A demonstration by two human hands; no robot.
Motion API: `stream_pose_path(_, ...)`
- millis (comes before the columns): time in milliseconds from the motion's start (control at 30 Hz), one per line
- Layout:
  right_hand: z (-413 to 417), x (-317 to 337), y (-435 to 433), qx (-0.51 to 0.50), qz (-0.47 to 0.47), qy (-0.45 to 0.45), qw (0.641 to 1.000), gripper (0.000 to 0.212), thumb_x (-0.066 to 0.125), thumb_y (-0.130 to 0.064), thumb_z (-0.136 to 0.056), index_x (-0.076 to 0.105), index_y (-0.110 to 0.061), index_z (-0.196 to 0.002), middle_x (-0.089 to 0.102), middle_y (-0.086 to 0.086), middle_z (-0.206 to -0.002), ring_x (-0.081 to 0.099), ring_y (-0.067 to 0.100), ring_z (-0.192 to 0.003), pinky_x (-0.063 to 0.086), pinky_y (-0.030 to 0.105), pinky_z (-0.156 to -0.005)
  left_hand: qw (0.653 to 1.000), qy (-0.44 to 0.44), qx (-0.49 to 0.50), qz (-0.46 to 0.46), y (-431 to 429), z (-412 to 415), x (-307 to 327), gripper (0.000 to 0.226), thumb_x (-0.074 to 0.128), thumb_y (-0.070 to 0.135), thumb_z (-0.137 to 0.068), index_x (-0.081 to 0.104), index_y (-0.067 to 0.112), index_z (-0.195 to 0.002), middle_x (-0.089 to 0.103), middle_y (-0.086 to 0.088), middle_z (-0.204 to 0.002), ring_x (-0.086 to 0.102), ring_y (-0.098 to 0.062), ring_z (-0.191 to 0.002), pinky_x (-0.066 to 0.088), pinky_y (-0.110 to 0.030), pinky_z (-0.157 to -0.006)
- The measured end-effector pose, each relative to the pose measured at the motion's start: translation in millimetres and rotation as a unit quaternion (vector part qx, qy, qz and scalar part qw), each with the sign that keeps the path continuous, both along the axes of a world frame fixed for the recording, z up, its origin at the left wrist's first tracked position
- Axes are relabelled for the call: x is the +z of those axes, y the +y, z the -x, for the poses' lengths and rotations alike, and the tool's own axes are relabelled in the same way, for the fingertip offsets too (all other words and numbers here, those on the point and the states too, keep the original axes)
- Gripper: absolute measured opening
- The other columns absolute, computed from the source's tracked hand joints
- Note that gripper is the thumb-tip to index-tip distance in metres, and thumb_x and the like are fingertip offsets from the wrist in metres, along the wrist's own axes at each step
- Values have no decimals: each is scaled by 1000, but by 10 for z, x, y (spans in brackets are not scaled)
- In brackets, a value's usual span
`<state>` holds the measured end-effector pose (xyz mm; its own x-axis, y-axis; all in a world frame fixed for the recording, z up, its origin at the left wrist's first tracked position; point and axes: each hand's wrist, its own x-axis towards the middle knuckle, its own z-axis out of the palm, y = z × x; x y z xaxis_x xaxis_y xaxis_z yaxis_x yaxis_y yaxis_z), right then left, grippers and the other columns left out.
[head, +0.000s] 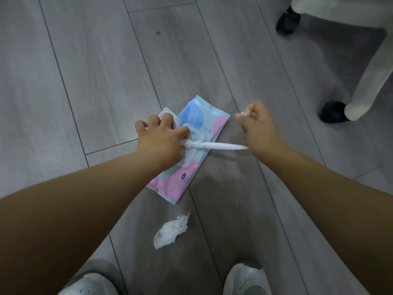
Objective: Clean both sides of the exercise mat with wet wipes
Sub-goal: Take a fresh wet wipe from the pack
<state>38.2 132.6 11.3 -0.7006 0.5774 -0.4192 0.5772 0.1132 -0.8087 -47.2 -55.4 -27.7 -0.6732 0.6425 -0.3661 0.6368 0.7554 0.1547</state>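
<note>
- Grey wood-look floor carries one wipes pack, blue and pink, lying diagonally across the plank seams with its clear flap folded open.
- Two hands: the left hand presses spread, bent fingers down on the pack; the right hand is clenched around one fresh wipe, stretched taut from the pack's opening.
- One crumpled wipe lies near the pack's closer end, apart from it.
- Two white shoes stand at the bottom edge.
- One pale chair base with two black castors fills the upper right, well apart from the pack.
- Bare planks lie left of the pack and beyond it.
</note>
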Motion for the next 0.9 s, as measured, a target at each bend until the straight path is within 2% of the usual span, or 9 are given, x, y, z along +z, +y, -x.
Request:
stream_pose_path(67, -125, 19, 17, 193, -182, -76, 961, 6, 54, -27, -92, 49, -25, -89, 47, -8, -70, 43, 10, -60, 35, 24, -55, 1000, 1, 2, 3, -11, 8, 2, 31, 50, 48, -88, 47, 43, -118, 38, 1, -115, 34, -26, -110, 25, -45, -94)
stream_pose_path(100, -172, 35, 16, 279, -238, -112, 923, 14, 57, -34, -90, 54, -29, -102, 49, -8, -77, 47, 11, -67, 37, 25, -60, 1000, 2, 4, 4, -18, 9, 1, 30, 50, 47, -88, 48, 42, -118, 38, 1, -115, 33, -26, -110, 25, -45, -94)
stream_pose_path(167, -217, 42, 6, 399, -282, -199, 850, 34, 57, -48, -86, 57, -36, -117, 53, -7, -92, 51, 14, -82, 40, 27, -70, 1000, 5, 4, 6, -31, -4, -7, 30, 50, 46, -88, 48, 42, -117, 37, 1, -115, 34, -27, -109, 25, -45, -94)
stream_pose_path(233, -189, 31, -52, 429, -267, -256, 824, 30, 54, -48, -88, 63, -35, -114, 59, -5, -99, 54, 16, -88, 46, 30, -75, 1000, 9, -1, 10, -25, -15, -4, 30, 51, 45, -88, 48, 41, -117, 37, 0, -115, 34, -27, -109, 25, -45, -95)
stream_pose_path(367, -152, -13, -74, 329, -192, -219, 898, 15, 59, -35, -89, 69, -25, -94, 61, -2, -81, 57, 19, -76, 46, 28, -66, 1000, -3, -16, -1, 33, -14, 59, 35, 53, 42, -84, 47, 37, -118, 34, -1, -116, 32, -28, -113, 22, -45, -97)
stream_pose_path(567, -179, -95, -92, 293, -218, -171, 915, 18, 66, -32, -83, 53, -26, -73, 58, 3, -88, 54, 20, -79, 38, 27, -60, 995, -20, -59, -71, 127, -85, 111, 45, 53, 49, -85, 44, 35, -128, 36, 9, -134, 19, -22, -133, 8, -50, -108)
stream_pose_path(733, -155, -82, -139, 280, -158, -162, 933, 9, 60, -30, -89, 57, -21, -88, 56, -7, -75, 53, 13, -68, 46, 27, -63, 994, -49, -87, -47, 293, -136, 131, 38, 40, 55, -92, 50, 45, -127, 36, 16, -143, -1, -26, -145, -13, -63, -107)
stream_pose_path(833, -142, -99, -145, 280, -160, -195, 926, 15, 52, -31, -94, 57, -20, -85, 48, -9, -67, 48, 9, -62, 39, 23, -57, 993, -59, -85, -61, 331, -137, 113, 32, 37, 47, -97, 64, 36, -109, 56, 15, -122, 22, -19, -140, -16, -62, -107)
stream_pose_path(900, -116, -120, -157, 282, -187, -220, 915, 22, 46, -33, -97, 55, -18, -83, 48, -5, -69, 50, 13, -66, 40, 24, -58, 992, -66, -84, -71, 316, -124, 93, 30, 37, 39, -99, 66, 29, -102, 62, 12, -106, 44, -12, -122, -13, -58, -110)
